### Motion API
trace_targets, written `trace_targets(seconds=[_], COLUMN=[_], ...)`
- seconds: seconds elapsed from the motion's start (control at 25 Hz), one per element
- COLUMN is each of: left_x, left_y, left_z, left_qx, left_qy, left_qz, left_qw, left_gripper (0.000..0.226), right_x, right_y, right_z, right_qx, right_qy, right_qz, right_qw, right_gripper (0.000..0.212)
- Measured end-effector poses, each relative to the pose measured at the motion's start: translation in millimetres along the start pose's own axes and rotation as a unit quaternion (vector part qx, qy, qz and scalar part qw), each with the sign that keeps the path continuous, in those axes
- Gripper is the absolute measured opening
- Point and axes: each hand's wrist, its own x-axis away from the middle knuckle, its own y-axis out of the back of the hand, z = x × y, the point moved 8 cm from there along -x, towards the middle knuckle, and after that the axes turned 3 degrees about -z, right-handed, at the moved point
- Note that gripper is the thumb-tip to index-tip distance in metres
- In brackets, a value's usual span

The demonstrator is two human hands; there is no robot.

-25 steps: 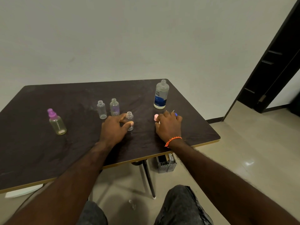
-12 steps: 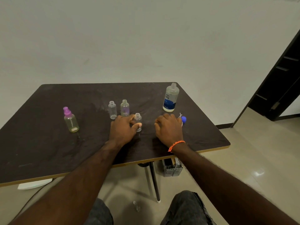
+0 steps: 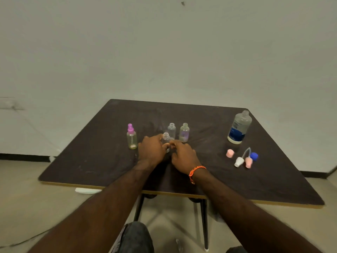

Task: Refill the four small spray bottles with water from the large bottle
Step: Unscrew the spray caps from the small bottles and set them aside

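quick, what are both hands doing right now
Left hand: grips the small open bottle on the table.
Right hand: fingers at the same bottle's base; whether it grips cannot be told.

A dark brown bench (image 3: 200, 181) with a pale yellow edge stood on thin black legs (image 3: 205, 223) against a plain white wall (image 3: 164, 52). The floor (image 3: 27, 198) was beige tile, with a dark skirting strip (image 3: 23, 156) at nine o'clock. A white object (image 3: 85, 190) lay under the bench's near edge; what it was could not be told.
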Motion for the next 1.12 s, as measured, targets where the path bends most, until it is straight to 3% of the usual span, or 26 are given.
trace_targets(seconds=[0.24, 0.36, 0.52, 0.68, 0.8, 1.0, 1.12], left_x=[-18, -28, -34, -34, -22, 18, 30], left_y=[-1, -4, -15, -24, -6, 28, 51], left_z=[23, 24, 29, 35, 26, 25, 61], left_qx=[-0.001, -0.017, -0.005, 0.01, 0.032, 0.002, -0.003], left_qy=[0.043, 0.025, 0.022, 0.025, 0.021, -0.069, -0.028], left_qz=[-0.023, -0.017, -0.015, -0.016, -0.062, -0.126, -0.191], left_qw=[0.999, 0.999, 1.0, 1.0, 0.997, 0.99, 0.981], left_gripper=[0.011, 0.01, 0.025, 0.019, 0.029, 0.006, 0.02], right_x=[-25, -36, -42, -42, -36, -24, -25], right_y=[-27, -30, -31, -27, -16, -13, -22], right_z=[19, 21, 22, 21, 21, 24, 34], right_qx=[-0.047, -0.08, -0.112, -0.124, -0.121, -0.097, -0.092], right_qy=[-0.007, -0.012, -0.006, -0.009, -0.007, 0.023, 0.053], right_qz=[0.032, 0.036, 0.034, 0.024, -0.009, -0.039, -0.026], right_qw=[0.998, 0.996, 0.993, 0.992, 0.993, 0.994, 0.994], right_gripper=[0.074, 0.06, 0.054, 0.049, 0.045, 0.045, 0.048])
